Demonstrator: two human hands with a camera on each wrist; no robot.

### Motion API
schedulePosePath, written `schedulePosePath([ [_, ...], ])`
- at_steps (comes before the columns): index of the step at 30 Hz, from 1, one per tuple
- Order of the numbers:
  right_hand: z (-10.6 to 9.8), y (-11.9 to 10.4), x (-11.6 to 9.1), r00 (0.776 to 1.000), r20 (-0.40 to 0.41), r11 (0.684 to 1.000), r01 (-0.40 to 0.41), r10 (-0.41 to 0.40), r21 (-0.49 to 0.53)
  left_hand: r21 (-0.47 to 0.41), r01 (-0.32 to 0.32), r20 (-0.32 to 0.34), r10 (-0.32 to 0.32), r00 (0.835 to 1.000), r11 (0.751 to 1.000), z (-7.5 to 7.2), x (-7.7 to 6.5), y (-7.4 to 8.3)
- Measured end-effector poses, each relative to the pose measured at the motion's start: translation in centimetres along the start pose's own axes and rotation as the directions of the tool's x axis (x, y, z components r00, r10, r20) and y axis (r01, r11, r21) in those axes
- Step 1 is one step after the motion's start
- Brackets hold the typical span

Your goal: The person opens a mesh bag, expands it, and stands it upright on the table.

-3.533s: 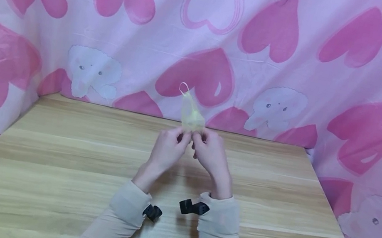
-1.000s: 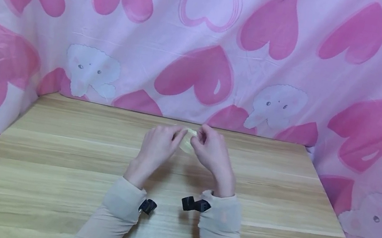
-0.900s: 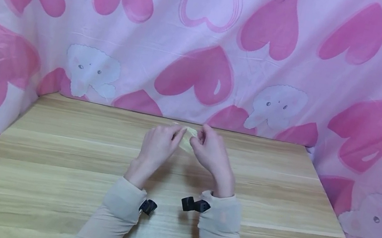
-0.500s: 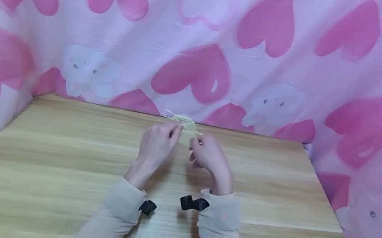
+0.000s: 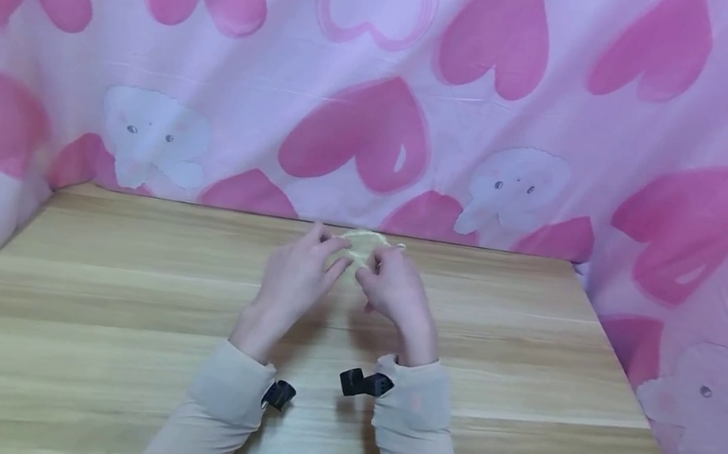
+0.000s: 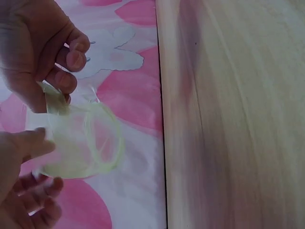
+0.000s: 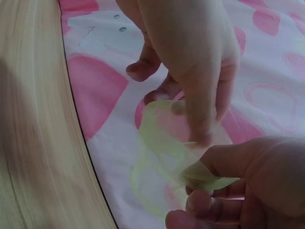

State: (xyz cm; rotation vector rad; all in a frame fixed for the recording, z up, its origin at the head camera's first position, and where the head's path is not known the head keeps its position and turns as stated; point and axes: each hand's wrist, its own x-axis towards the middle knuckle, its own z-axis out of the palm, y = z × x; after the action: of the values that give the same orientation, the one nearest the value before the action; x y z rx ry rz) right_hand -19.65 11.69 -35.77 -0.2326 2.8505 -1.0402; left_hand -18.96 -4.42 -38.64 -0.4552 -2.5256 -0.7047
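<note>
A small sheer pale yellow-green drawstring pouch (image 5: 362, 240) is held up between both hands near the back of the table, with a thin white cord loop (image 5: 400, 247) at its right side. My right hand (image 5: 398, 285) pinches its edge between thumb and fingers; the right wrist view shows the pouch (image 7: 155, 126) folded in that grip. My left hand (image 5: 292, 275) has thumb and index finger spread apart, its fingers overlapping the fabric. In the left wrist view the pouch (image 6: 71, 148) has a rounded, ring-like rim, and the pink backdrop shows through it.
The wood-grain table (image 5: 155, 353) reaches back to a pink curtain (image 5: 268, 107) printed with hearts and white animals, which also runs along both sides. Small black cameras sit on the left cuff (image 5: 230, 381) and right cuff (image 5: 414, 400).
The pouch, upright with its loop on top at first, is now lowered and spread into a rounded shape. My left fingers have gone from pinching to spread. The head view has shifted slightly.
</note>
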Motion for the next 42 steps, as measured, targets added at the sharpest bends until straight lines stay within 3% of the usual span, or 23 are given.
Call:
schedulePosePath([
  [5,-0.18,-0.07,-0.05,0.998,-0.05,0.996,-0.021,0.026,0.091,-0.007,-0.018,-0.037,0.018,0.999,1.0,0.01,0.15,0.19],
  [10,-0.18,0.16,0.06,0.998,-0.023,0.989,-0.058,0.062,0.136,-0.05,-0.003,-0.091,-0.001,0.996,0.999,-0.12,0.4,0.23],
  [14,-0.26,0.33,0.19,0.999,-0.012,0.99,-0.041,0.043,0.137,-0.065,-0.001,-0.112,-0.006,0.994,0.998,-0.15,0.57,0.22],
  [17,-0.35,0.33,0.17,0.999,-0.021,0.988,-0.033,0.037,0.15,-0.061,0.014,-0.089,-0.019,0.996,0.998,-0.12,0.59,0.18],
  [24,-0.3,0.44,0.18,0.998,-0.04,0.986,-0.036,0.043,0.162,-0.034,0.054,0.06,-0.052,0.997,0.998,0.25,0.43,0.02],
  [32,-0.2,0.18,0.23,0.998,-0.068,0.987,0.017,-0.006,0.162,-0.053,0.05,0.041,-0.048,0.998,0.997,-0.11,0.41,-0.02],
  [38,-0.1,-0.02,0.21,0.998,-0.059,0.988,0.044,-0.036,0.148,-0.04,-0.023,0.056,0.025,0.998,0.999,-0.25,0.26,-0.52],
  [42,0.05,-0.08,0.22,0.998,-0.043,0.99,0.053,-0.048,0.129,-0.026,-0.025,0.03,0.026,0.999,0.999,-0.23,0.14,-0.54],
])
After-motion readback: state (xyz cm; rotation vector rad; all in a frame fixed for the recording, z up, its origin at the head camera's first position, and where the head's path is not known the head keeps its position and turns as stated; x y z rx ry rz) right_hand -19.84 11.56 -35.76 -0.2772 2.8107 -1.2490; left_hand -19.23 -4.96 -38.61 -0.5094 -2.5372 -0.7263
